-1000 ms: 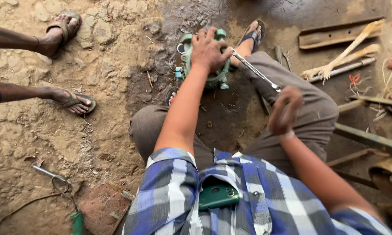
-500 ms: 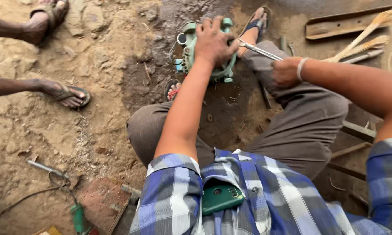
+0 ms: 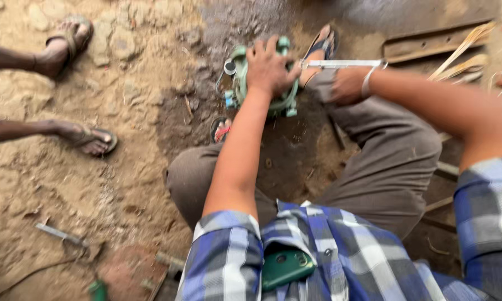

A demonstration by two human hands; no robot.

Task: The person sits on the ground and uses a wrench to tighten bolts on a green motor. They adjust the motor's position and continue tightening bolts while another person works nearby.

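A seated person presses the left hand (image 3: 270,67) flat over a green metal machine part (image 3: 245,86) resting on dark, oily ground in the upper centre of the frame, fingers spread and clamped across its top. The right hand (image 3: 348,83), just to the right, is closed around a long silver wrench (image 3: 340,64). The tool's long axis runs nearly level across the frame, one end pointing left toward the green part, the other right toward the upper right edge. Whether its tip touches the part cannot be told through the blur. A sandalled foot (image 3: 320,47) lies just behind the part. At upper left, another person's feet in sandals (image 3: 92,139) stand well apart on the dirt.
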